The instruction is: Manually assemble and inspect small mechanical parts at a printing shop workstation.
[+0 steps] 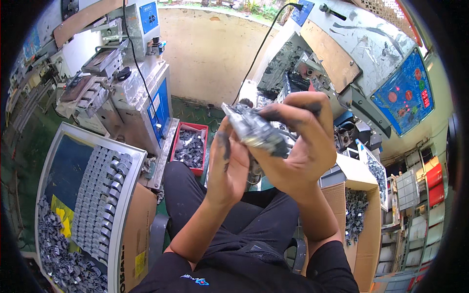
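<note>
In front of my chest, both hands are raised around a shiny, crumpled-looking grey bundle (256, 129) smeared with black; blur hides exactly what it is. My right hand (305, 144) grips it from the right, with fingers bent over its top and thumb beneath. At its left end, my left hand (228, 168) pinches it between thumb and fingers. Black smudges mark the fingers of both hands. Behind the bundle stands a machine (312, 68), partly hidden by my right hand.
A framed tray (134, 195) at left carries rows of grey parts and loose dark pieces. A red bin (206, 146) of dark parts sits on the floor ahead. At right are a cardboard box (371, 229) of parts and a blue control panel (405, 93). Another machine (146, 73) stands left.
</note>
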`<state>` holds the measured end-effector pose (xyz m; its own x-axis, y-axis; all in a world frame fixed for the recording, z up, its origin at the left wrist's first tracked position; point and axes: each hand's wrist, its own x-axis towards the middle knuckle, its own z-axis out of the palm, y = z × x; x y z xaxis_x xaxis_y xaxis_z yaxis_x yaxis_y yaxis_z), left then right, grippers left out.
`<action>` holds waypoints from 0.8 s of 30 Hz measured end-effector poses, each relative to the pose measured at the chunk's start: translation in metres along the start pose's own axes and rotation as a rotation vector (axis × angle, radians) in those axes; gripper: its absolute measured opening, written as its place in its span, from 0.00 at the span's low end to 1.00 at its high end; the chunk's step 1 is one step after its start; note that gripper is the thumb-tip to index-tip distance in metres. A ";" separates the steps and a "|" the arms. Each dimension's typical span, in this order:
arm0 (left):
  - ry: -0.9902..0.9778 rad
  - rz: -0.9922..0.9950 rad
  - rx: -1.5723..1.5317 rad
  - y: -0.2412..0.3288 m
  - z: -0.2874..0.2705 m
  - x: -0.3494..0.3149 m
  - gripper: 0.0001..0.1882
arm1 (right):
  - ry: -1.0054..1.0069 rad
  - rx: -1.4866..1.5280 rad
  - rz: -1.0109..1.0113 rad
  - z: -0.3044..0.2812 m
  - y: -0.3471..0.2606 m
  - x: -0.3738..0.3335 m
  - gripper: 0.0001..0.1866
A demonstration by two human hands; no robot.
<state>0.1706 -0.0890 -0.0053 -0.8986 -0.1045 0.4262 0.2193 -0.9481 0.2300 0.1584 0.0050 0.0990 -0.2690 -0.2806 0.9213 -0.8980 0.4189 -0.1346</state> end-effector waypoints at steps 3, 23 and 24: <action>0.057 0.081 0.277 0.007 0.001 0.003 0.26 | -0.039 0.133 0.224 -0.005 -0.003 -0.005 0.14; 0.042 0.213 0.940 0.012 0.002 0.005 0.21 | 0.261 1.136 1.085 0.007 0.009 -0.063 0.12; 0.069 0.206 0.994 0.011 0.001 0.005 0.21 | 0.291 1.111 1.127 0.009 0.008 -0.064 0.12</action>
<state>0.1686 -0.1001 0.0001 -0.8206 -0.2847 0.4955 0.5608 -0.2343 0.7941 0.1651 0.0191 0.0359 -0.9797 -0.0584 0.1919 -0.1285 -0.5516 -0.8242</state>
